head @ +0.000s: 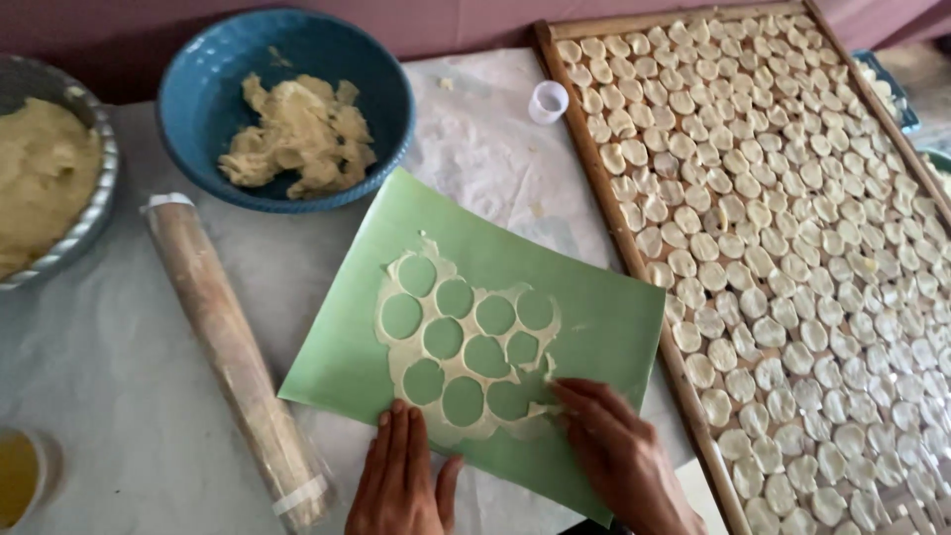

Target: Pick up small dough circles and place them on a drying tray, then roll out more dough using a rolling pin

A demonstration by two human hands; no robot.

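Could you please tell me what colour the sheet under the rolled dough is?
The sheet is light green, plain to see in the head view.

A single head-worn camera looks steeply down, close over the table before the person.
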